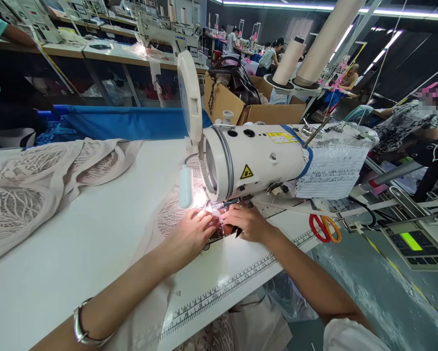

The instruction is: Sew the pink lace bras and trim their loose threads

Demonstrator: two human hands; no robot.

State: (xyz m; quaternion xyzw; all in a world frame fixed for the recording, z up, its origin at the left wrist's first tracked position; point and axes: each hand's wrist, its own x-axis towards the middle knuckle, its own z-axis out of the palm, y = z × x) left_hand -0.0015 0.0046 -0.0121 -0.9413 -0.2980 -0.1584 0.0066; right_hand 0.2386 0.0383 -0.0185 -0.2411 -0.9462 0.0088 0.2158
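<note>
Beige lace fabric piece (175, 214) lies on the white table (94, 243) under the needle of the white sewing machine (255, 161). Left hand (191, 234) presses it with flat fingers; right hand (248, 223) pinches its edge just beside.

- Orange- and red-handled scissors (325, 228) lie on the white table's (94, 234) right end, near the printed ruler strip (226, 287) along its front edge.
- Pile of beige lace-patterned fabric pieces (32, 185) at far left of table.
- Brown cardboard box (251, 109) behind, dark handbag (237, 80) inside.
- Two cream thread cones (306, 53) on a stand, upper right.
- Grey control panel with green display (412, 242) at lower right.
</note>
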